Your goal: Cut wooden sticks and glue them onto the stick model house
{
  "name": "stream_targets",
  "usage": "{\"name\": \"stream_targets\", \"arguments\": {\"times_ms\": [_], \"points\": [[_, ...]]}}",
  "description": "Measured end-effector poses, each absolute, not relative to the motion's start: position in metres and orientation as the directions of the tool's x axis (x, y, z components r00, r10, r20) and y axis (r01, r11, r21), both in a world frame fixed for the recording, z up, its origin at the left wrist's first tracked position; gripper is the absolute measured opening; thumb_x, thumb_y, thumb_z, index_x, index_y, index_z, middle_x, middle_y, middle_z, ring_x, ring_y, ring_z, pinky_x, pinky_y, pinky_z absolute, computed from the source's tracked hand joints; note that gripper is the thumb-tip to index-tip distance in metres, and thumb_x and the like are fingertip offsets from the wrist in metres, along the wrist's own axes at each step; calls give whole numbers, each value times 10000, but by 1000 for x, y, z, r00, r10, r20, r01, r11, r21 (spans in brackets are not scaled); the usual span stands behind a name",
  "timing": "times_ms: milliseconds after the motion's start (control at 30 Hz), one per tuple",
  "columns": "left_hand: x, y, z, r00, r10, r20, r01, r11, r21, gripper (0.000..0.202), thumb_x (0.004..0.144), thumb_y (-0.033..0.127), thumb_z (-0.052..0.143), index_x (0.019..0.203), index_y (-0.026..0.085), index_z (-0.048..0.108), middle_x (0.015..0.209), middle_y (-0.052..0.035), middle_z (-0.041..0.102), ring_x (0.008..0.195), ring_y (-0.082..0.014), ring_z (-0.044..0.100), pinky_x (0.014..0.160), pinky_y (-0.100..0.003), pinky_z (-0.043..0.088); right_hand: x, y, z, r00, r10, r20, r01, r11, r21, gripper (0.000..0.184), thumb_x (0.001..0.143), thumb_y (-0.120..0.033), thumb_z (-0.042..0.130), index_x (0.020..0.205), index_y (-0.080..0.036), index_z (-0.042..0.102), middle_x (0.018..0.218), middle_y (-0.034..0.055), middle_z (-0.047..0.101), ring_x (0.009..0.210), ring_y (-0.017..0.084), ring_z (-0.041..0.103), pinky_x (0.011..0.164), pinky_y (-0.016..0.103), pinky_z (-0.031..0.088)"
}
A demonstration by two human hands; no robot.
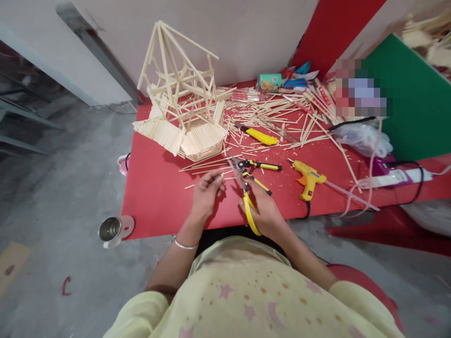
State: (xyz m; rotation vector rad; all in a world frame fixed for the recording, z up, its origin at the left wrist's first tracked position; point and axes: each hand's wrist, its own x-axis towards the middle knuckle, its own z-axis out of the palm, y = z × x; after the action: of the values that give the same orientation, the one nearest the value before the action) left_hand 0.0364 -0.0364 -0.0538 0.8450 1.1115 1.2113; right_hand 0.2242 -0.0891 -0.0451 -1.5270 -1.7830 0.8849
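My left hand [208,191] is closed in a pinch above the red table, with the pale tip of a small wooden stick [222,175] showing at its fingertips. Yellow-handled scissors [251,213] are in my right hand [263,206], their metal blades pointing away from me and to the left. Just beyond both hands lie several thin wooden sticks [207,170] and black-and-yellow pliers [262,165]. Farther back stands a model built of wooden sticks [202,138], with an open pointed frame on top and slatted panels around its base.
A yellow utility knife [261,136] lies among scattered sticks [275,110]. To the right is a yellow glue gun [308,178] with its cord hanging over the table edge. A metal mug [126,226] stands at the front left corner. A green board [405,108] leans at right.
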Motion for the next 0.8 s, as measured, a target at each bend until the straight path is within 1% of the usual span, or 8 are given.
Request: {"name": "stream_targets", "arguments": {"times_ms": [67, 133, 233, 300, 400, 600, 700, 800], "points": [[41, -39, -48, -11, 978, -207, -349, 190, 918, 276, 790, 324, 801, 1007, 167, 733, 665, 15, 632, 496, -66, 501, 452, -181, 390, 218, -91, -38, -110, 994, 21, 636, 87, -767, 551, 939, -471, 580, 1407, -193, 496, 1267, 148, 644, 1065, 260, 655, 943, 394, 528], [46, -43, -44, -43, 977, -208, -387, 176, 905, 260, 756, 332, 835, 931, 167, 737, 618, 22, 624, 479, -62, 495, 449, -174, 394, 213, -92, -30, -69, 997, -16, 740, 40, -672, 550, 928, -525, 595, 1371, -206, 526, 1241, 154, 638, 1045, 275, 648, 897, 389, 525], [53, -48, -41, -64, 978, -200, -399, 158, 903, 251, 716, 335, 867, 845, 171, 728, 608, 15, 643, 487, -67, 522, 459, -171, 399, 209, -91, -23, -51, 995, -81, 847, 0, -531, 542, 944, -543, 570, 1390, -240, 517, 1261, 143, 629, 1076, 281, 638, 847, 352, 508], [55, -50, -42, -53, 979, -198, -384, 163, 909, 236, 717, 341, 864, 807, 170, 728, 605, 7, 651, 485, -69, 526, 457, -174, 389, 207, -91, -21, -61, 991, -115, 870, -3, -494, 547, 952, -541, 560, 1417, -258, 500, 1275, 131, 626, 1075, 270, 639, 822, 329, 498], [55, -50, -44, -63, 976, -209, -373, 171, 912, 225, 712, 343, 863, 789, 171, 740, 609, 3, 660, 494, -73, 538, 459, -177, 384, 208, -90, -20, -84, 986, -146, 842, -8, -539, 554, 942, -529, 586, 1421, -264, 504, 1271, 113, 632, 1057, 249, 640, 819, 317, 487], [49, -47, -43, -40, 974, -221, -322, 197, 926, 254, 692, 307, 882, 880, 165, 785, 658, -20, 711, 548, -91, 599, 511, -191, 455, 213, -89, -20, -166, 959, -228, 688, -53, -724, 477, 948, -467, 579, 1373, -256, 538, 1044, 44, 684, 839, 172, 627, 743, 276, 472], [51, -47, -38, -8, 964, -265, -408, 239, 881, 301, 630, 306, 918, 852, 159, 778, 639, -19, 703, 525, -91, 599, 471, -183, 436, 214, -89, -22, -190, 962, -196, 649, -27, -760, 458, 951, -467, 567, 1356, -254, 548, 1097, 54, 678, 873, 174, 631, 779, 287, 488], [54, -46, -34, 13, 954, -298, -489, 266, 831, 337, 575, 306, 945, 819, 158, 764, 628, -15, 694, 516, -94, 602, 433, -173, 410, 213, -90, -25, -158, 979, -129, 676, 12, -737, 497, 942, -466, 586, 1375, -230, 529, 1156, 90, 663, 984, 208, 633, 864, 326, 499]]}}
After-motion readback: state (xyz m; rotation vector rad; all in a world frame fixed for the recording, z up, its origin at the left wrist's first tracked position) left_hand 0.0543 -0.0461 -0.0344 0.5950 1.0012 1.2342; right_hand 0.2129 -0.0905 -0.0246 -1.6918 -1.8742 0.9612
